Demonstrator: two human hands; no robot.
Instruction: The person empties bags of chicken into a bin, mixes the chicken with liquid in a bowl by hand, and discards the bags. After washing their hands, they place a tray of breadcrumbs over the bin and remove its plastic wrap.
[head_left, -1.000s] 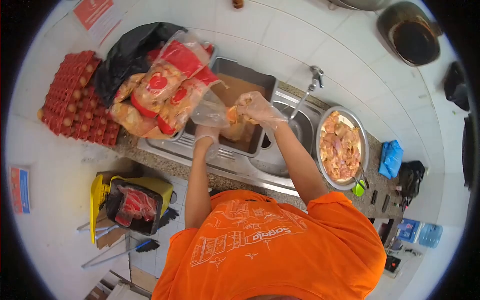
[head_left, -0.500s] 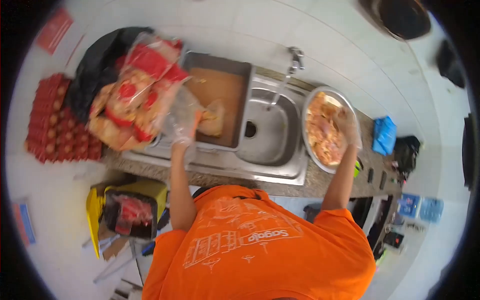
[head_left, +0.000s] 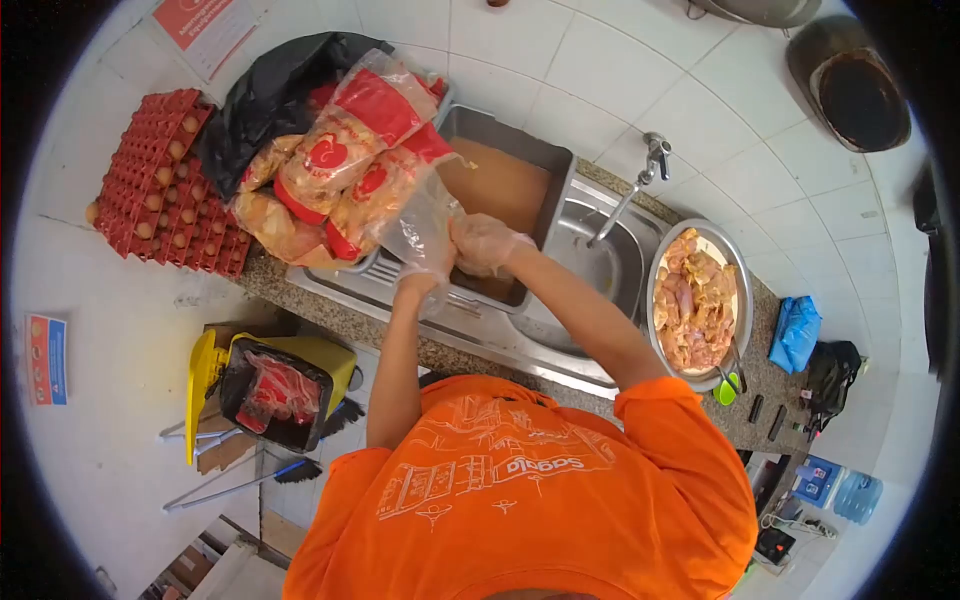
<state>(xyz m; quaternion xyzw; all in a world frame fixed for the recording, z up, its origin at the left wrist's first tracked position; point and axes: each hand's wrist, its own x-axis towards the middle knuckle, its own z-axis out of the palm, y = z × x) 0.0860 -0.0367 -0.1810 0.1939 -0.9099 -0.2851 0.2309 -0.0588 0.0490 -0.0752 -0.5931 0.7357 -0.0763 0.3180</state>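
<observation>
Both hands wear clear plastic gloves and are close together over the near left part of a grey tub (head_left: 562, 190) of brownish liquid. My left hand (head_left: 425, 280) is at the lower end of a clear plastic bag (head_left: 420, 225); its fingers are partly hidden by the plastic. My right hand (head_left: 483, 246) has its fingers curled at the same bag's right side, and what they pinch is too small to make out. Left of them lie bagged chicken pieces (head_left: 325, 165) with red printing. To the right, an oval metal bowl (head_left: 742, 300) holds raw chicken pieces (head_left: 692, 300).
Beyond the tub are a steel sink (head_left: 600, 262) and a tap (head_left: 655, 160). Red egg trays (head_left: 165, 190) and a black bag (head_left: 250, 100) stand at the left. A yellow bin (head_left: 207, 375) is below. Blue bag (head_left: 796, 333) and green cup (head_left: 726, 390) lie right.
My right hand has left the metal bowl and moved left to the plastic bag beside my left hand. The view has shifted, and the chicken piece seen over the tub is no longer visible.
</observation>
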